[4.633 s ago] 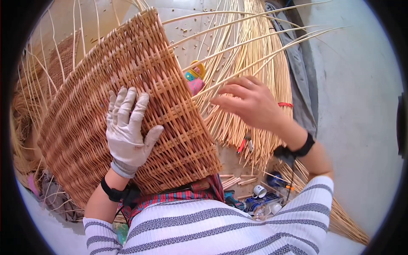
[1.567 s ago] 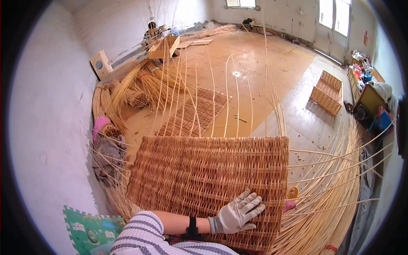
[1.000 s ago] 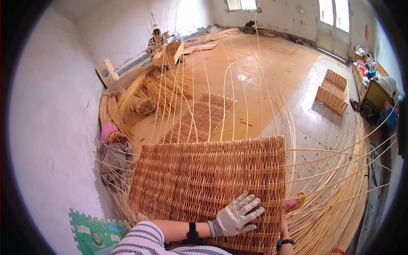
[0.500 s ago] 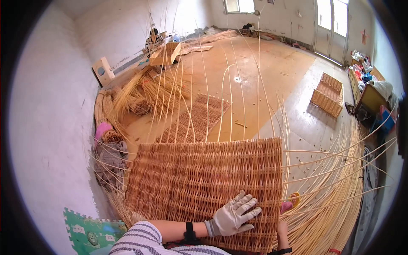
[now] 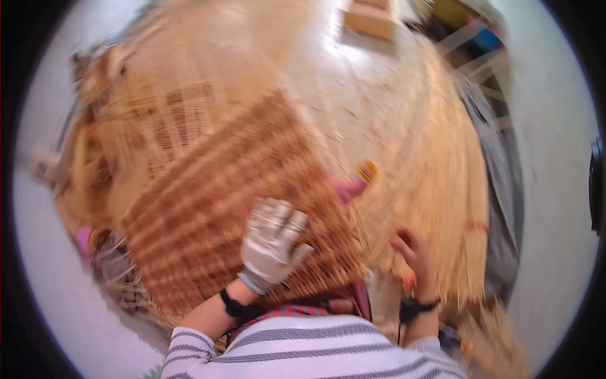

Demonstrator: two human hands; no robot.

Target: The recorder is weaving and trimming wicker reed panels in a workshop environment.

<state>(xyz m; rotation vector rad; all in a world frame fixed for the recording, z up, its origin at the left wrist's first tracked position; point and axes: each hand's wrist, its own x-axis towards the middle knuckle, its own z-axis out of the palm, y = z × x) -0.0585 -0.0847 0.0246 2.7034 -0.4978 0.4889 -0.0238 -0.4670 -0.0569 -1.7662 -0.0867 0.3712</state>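
A brown woven wicker panel (image 5: 208, 208) lies slanted across my lap, blurred by motion. My left hand (image 5: 271, 243), in a whitish glove, rests flat on its near right part with fingers spread. Off the panel's right edge, my bare right hand (image 5: 418, 256) hangs in the air with loosely curled fingers, apparently holding nothing. Beneath its wrist a small red-orange thing (image 5: 410, 282) shows, too smeared to name. Just past the panel's right edge is a foot in a pink covering (image 5: 347, 189) with a yellow slipper (image 5: 367, 170).
A long pile of pale willow rods (image 5: 442, 183), tied with a red band (image 5: 476, 225), spreads along the right side. Another woven panel (image 5: 183, 120) lies on the floor at the far left, near loose straw-coloured rods (image 5: 95, 145). A wicker box (image 5: 371, 22) stands at the far end.
My view has swung down and to the right. The panel now appears turned, its far right corner pointing up. My right hand has come into fuller sight beside the panel; the left stays on it.
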